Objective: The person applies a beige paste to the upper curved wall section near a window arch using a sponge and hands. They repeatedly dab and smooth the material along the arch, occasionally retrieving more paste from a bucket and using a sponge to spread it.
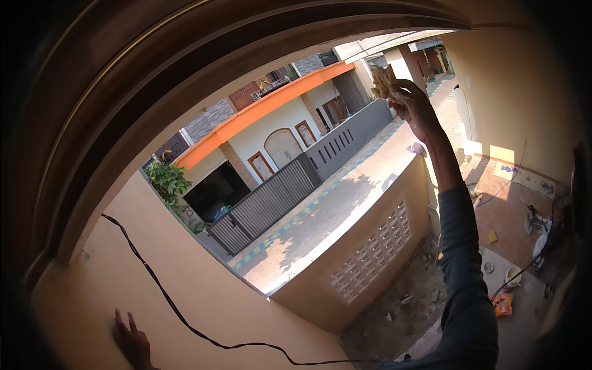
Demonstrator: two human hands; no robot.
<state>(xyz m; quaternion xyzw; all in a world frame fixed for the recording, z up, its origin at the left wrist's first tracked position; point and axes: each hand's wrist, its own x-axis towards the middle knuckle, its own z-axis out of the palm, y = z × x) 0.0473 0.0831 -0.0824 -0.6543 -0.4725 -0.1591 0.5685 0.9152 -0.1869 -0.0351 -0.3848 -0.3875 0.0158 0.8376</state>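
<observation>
My right hand (418, 111) is raised at the end of an outstretched arm in a dark sleeve. Its fingers are closed around a crumpled, ragged tan piece (383, 80), which could be a sponge or a rag; I cannot tell which. Above and to its left curves a dark brown wooden frame (203, 74) with a thin gold line. At the lower left, my left hand (132, 342) is against or close to the tan wall (203, 296), its visible fingers stretched out and holding nothing.
A black cable (163, 290) hangs across the wall. Below right is a low wall with a block grille (373, 256), and rubble (404, 305) beside it. A white bucket (512, 277), an orange packet (502, 304) and tools lie on the floor. Outside, a grey gate (265, 203) faces the paved street.
</observation>
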